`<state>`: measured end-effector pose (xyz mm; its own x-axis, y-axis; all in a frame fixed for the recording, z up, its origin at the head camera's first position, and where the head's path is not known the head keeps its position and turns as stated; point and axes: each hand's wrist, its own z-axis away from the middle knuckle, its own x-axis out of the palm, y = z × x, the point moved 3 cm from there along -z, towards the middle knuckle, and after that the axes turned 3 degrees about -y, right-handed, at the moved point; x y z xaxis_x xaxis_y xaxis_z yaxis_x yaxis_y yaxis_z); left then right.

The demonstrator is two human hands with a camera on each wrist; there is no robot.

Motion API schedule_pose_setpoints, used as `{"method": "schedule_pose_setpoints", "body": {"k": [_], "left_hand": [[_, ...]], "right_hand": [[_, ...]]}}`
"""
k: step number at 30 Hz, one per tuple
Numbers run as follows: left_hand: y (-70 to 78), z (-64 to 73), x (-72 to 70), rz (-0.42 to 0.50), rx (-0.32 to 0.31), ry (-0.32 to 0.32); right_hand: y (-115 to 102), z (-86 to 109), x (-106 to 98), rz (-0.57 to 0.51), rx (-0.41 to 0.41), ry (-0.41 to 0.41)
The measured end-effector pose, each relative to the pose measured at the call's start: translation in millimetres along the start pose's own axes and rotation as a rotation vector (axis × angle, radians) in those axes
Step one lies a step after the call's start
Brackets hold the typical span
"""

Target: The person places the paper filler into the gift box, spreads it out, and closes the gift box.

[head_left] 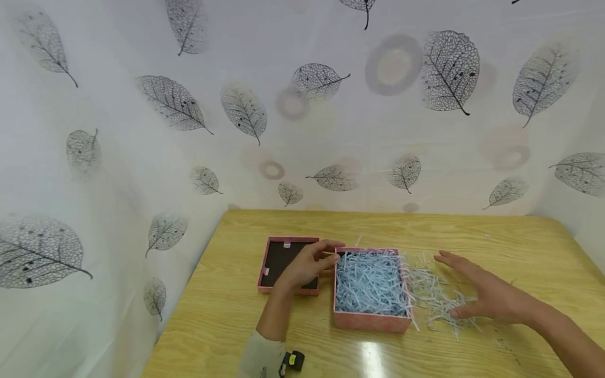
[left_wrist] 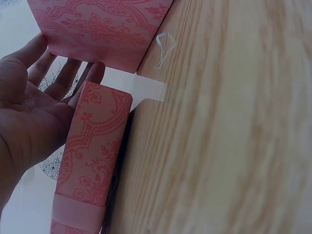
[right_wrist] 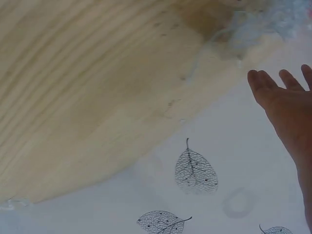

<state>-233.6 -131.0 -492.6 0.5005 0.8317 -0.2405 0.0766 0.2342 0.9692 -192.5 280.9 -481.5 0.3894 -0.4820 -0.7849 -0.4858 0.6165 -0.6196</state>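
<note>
**Pink box [head_left: 371,321] with blue shreds [head_left: 369,283], two hands at work**

Item one: the box, which we find on the wooden table [head_left: 227,331], between the two hands, its top uncovered. Blue shreds fill it close to the rim, and a few strands poke over the right edge.

Item two: a lid [head_left: 271,261], just left of the box and apart from it. We see its dark inside turned up, two white tabs in it and a pale ribbon [left_wrist: 78,212] across its patterned side.

Item three: loose shreds [head_left: 427,289], paler, scattered on the table along the box's right side. The left wrist view gives us one more strand [left_wrist: 165,48] lying near the box.

Item four: the left hand [head_left: 304,268], reaching over the lid to the box's far left corner. Its fingers are extended and touch the box wall — we see no grasp.

Item five: the right hand [head_left: 496,294], at the loose shreds, fingers spread, thumb apart, holding nothing. Whether it touches the strands we cannot tell.

Surroundings: a white backdrop [head_left: 359,131] printed with leaves; a pale sleeve [head_left: 267,354] on the left arm — beside it, a black object [head_left: 294,360] with a yellow patch.
</note>
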Motion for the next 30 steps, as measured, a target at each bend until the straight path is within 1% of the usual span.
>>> {"method": "schedule_pose_setpoints", "body": {"k": [1, 3, 7, 9, 13, 15, 17, 21, 24, 27, 30], "left_hand": [[-0.1, 0.3, -0.7, 0.001, -0.002, 0.000], [0.1, 1.3, -1.9, 0.002, 0.000, -0.002], [-0.4, 3.0, -3.5, -0.001, 0.005, -0.001], [-0.6, 3.5, -3.7, -0.001, 0.007, -0.001], [-1.5, 2.8, -2.7, 0.005, 0.012, -0.005], [-1.8, 1.9, -1.8, 0.006, 0.016, -0.010], [-1.7, 1.0, -0.8, 0.007, 0.020, -0.013], [-0.3, 0.0, 1.2, 0.006, 0.021, -0.017], [1.2, 0.0, 2.0, 0.004, 0.018, -0.018], [2.4, 0.3, 2.0, -0.002, 0.018, -0.014], [2.3, 0.4, 1.3, -0.001, 0.020, -0.011]], "right_hand": [[5.6, 2.5, 4.0, 0.008, -0.014, -0.008], [13.2, 4.3, 10.1, 0.005, -0.068, -0.021], [16.2, -1.7, 19.2, 0.016, -0.130, -0.016], [15.4, -7.0, 22.5, 0.028, -0.116, -0.016], [13.6, -17.5, 28.5, -0.015, -0.056, -0.024], [11.9, -22.9, 31.1, -0.038, -0.062, -0.017], [10.0, -27.9, 33.1, -0.037, -0.076, -0.003], [6.1, -35.3, 36.6, 0.034, -0.121, 0.038], [4.0, -37.9, 38.5, 0.126, -0.164, 0.096], [2.8, -39.0, 40.0, 0.195, -0.215, 0.153], [2.4, -40.9, 41.2, 0.202, -0.274, 0.192]]}}
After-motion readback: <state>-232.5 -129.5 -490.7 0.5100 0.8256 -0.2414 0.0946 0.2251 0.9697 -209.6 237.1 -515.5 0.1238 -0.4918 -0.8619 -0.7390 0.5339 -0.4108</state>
